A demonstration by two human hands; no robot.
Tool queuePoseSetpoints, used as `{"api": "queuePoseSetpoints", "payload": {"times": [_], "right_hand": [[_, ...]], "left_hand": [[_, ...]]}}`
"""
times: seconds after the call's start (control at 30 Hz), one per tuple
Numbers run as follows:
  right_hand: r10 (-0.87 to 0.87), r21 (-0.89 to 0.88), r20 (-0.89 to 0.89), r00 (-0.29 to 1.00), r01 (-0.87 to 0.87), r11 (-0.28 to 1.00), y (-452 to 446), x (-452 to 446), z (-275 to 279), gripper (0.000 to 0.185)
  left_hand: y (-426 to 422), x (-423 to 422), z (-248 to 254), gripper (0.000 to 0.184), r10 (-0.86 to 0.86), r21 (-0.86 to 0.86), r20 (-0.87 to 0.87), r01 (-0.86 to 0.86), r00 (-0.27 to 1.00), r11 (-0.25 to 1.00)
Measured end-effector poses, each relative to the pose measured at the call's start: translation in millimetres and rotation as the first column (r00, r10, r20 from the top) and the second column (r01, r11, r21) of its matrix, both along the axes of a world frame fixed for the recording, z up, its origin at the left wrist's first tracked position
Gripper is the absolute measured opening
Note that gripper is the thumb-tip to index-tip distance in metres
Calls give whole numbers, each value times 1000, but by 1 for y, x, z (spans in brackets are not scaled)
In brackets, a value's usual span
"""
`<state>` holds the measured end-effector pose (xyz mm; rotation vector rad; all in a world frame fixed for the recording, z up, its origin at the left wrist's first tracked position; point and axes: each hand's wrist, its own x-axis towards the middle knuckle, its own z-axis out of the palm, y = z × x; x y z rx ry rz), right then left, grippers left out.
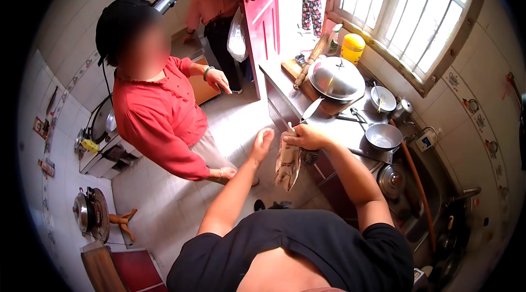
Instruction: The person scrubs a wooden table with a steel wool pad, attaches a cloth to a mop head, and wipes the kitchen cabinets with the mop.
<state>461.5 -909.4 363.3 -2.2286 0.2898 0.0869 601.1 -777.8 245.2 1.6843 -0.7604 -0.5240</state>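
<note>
My right hand [309, 137] is closed around the top of a cream, patterned cloth [287, 163], which hangs down in folds in front of me. My left hand [263, 142] is raised a little to the left of the cloth, apart from it, with its fingers loosely out and nothing seen in them. Just beyond my right hand, a pale metal handle-like piece [313, 110] points from a large domed silver lid [336, 78]; whether it touches the hand I cannot tell. The lid stands over a wooden board on the counter.
A person in a red shirt [159, 111] stands close on my left. Another person [216, 4] is farther back near the pink door [260, 7]. On the right counter are a grey pan [383, 137], a bowl [383, 98] and a yellow container [353, 49], with a sink [433, 204] nearer me.
</note>
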Motion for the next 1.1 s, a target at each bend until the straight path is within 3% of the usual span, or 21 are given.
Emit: {"api": "queuePoseSetpoints", "payload": {"times": [0.03, 0.1, 0.17, 0.23, 0.3, 0.33, 0.4, 0.43, 0.5, 0.53, 0.57, 0.6, 0.63, 0.67, 0.77, 0.9, 0.97, 1.0, 1.03, 1.1], "right_hand": [[18, 39, -4, 1000, -17, 999, 3, 6, -4, 41], [68, 163, -15, 998, -65, 985, 18, 16, -4, 45], [87, 234, -26, 996, -78, 969, 33, 30, -21, 45], [94, 518, 40, 995, -101, 849, 52, 40, -32, 43], [48, 671, -5, 999, -33, 741, 53, 43, -39, 40], [1, 707, -36, 999, 25, 706, 48, 45, -43, 39], [-134, 759, -103, 986, 165, 630, 29, 47, -64, 38], [-137, 763, -3, 991, 91, 640, 9, 50, -92, 42], [-255, 405, -120, 959, 282, 870, -24, 31, -109, 51], [-330, 375, -160, 930, 366, 851, -34, 12, -106, 53], [-520, 401, -159, 839, 536, 743, -45, -3, -127, 54], [-592, 544, -282, 755, 634, 549, -69, -17, -156, 52], [-621, 735, -366, 693, 625, 264, -80, -34, -161, 54], [-623, 870, -390, 678, 493, -7, -95, -49, -194, 53], [-681, 840, -543, 491, 329, -432, -102, -75, -198, 55], [-709, 910, -334, 621, 17, -414, -133, -85, -230, 54], [-750, 922, -299, 590, -22, -386, -137, -72, -196, 53], [-752, 926, -256, 608, -67, -370, -143, -61, -183, 51], [-735, 953, -126, 666, -125, -277, -151, -47, -169, 49], [-735, 942, -126, 666, -153, -300, -166, -10, -141, 47]], "left_hand": [[-9, -37, -12, 55, 243, 259, -3, -234, 970, 937], [-6, -58, -30, 63, 335, 396, -136, -259, 932, 881], [15, -42, -54, 65, -16, 84, -443, 59, 896, 995], [33, -18, -75, 69, -417, -304, -581, 289, 699, 908], [42, -10, -83, 71, -587, -475, -449, 376, 674, 796], [39, -6, -83, 71, -561, -452, -303, 402, 770, 796], [36, 3, -86, 61, -531, -525, -421, 279, 736, 804], [35, 9, -90, 53, -526, -570, -648, 106, 551, 814], [36, 16, -102, 44, -478, -467, -878, -242, 16, 851], [40, 19, -105, 44, -413, -415, -909, -241, 59, 877], [42, 24, -105, 44, -351, -367, -930, -243, 106, 898], [44, 27, -102, 44, -318, -344, -938, -253, 139, 904], [43, 36, -116, 44, -292, -321, -946, -268, 143, 908], [46, 41, -113, 43, -256, -286, -957, -288, 135, 914], [50, 53, -115, 38, -153, -185, -982, -378, 113, 907], [51, 76, -129, 41, -123, -146, -989, -436, 80, 888], [49, 95, -149, 42, -227, -236, -971, -411, 72, 881], [43, 98, -135, 43, -160, -185, -983, -430, 95, 884], [36, 100, -112, 43, -102, -129, -991, -454, 83, 881], [24, 121, -116, 38, -140, -176, -984, -456, 111, 873]]}}
